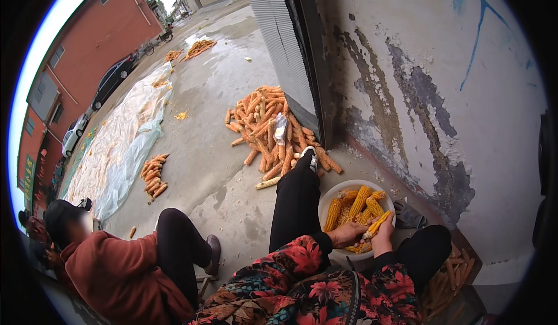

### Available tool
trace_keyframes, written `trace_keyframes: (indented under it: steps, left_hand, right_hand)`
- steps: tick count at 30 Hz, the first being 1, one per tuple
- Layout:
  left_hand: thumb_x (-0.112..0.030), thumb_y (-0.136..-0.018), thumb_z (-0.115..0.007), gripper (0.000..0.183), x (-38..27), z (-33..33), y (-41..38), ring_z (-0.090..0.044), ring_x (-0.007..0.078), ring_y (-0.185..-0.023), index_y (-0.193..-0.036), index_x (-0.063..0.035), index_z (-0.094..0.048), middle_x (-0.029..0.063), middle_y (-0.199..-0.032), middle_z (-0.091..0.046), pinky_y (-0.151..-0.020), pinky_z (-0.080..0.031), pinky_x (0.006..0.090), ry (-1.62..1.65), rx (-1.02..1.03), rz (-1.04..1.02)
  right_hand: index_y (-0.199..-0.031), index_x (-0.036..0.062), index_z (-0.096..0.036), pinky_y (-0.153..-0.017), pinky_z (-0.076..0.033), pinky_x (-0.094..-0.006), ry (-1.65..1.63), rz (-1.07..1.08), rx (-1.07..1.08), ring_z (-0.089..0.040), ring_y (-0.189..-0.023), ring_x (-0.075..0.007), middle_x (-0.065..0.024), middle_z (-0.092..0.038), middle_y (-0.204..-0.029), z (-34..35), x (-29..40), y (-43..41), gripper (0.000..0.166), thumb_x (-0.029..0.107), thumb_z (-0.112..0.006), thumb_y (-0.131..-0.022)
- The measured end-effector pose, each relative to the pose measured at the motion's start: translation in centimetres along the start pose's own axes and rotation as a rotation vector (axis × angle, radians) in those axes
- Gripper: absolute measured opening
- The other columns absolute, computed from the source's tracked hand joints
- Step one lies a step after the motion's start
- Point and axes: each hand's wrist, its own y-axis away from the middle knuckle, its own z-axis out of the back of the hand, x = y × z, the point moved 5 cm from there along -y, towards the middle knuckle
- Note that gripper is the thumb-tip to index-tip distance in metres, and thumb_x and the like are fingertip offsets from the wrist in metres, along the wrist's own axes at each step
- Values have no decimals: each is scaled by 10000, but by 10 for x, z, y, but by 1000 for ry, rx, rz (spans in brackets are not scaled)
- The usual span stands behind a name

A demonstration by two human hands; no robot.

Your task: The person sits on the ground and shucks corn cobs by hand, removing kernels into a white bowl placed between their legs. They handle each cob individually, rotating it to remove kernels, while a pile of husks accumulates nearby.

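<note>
Between my knees stands a white plastic basin point(324, 203) with yellow ears of corn point(360, 199) lying on loose corn kernels point(344, 215). Over its near right side, my right hand point(384, 234) grips a partly shelled corn cob point(377, 225), tilted with its pale end toward my left hand. My left hand point(346, 234) is curled at that lower end, its fingers against the cob. Part of the left fingers' grip is hidden from above. Right of the basin, a dark grey glove point(409, 216) lies on the ground.
A heap of bare corn cobs point(261, 126) lies beyond my shoe, against a corrugated metal door point(283, 42). More cobs point(455, 270) lie at my right. A peeling wall point(418, 107) bounds the right. Another person point(117, 268) sits at left, near a smaller cob pile point(153, 174) and plastic sheeting point(126, 150).
</note>
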Motion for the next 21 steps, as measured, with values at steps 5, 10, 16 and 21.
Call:
trace_keyframes:
  steps: [5,10,16,21]
  left_hand:
    - [-463,-924,-434,470,-10,3,-3,-459,100,-473,-970,-20,-586,29,-639,-511,-423,-367,226,-470,-78,48]
    - [-450,-937,-404,463,-6,7,-8,-494,105,-498,-946,-27,-591,37,-638,-522,-440,-403,245,-603,-75,-99]
    - [-392,-957,-368,465,0,12,-11,-525,143,-519,-909,12,-593,72,-636,-547,-500,-455,301,-562,-94,-199]
    - [-323,-961,-361,454,-4,16,-13,-562,236,-594,-835,52,-583,166,-675,-580,-599,-462,371,-782,-160,-336]
  right_hand:
    - [-1019,50,-552,-486,-480,-320,77,66,-46,-555,-540,-208,-74,-586,-736,4,-9,-11,483,495,-397,-917]
    - [-986,42,-568,-492,-478,-289,241,65,27,-571,-570,-187,-64,-588,-742,-2,-9,0,474,485,-419,-914]
    - [-1090,11,-556,-643,-499,-306,227,148,82,-607,-779,-203,-86,-612,-956,-12,-7,6,507,468,-408,-927]
    - [-1130,-13,-538,-732,-489,-307,277,208,104,-598,-865,-202,-92,-607,-1031,-11,-6,3,517,446,-392,-940]
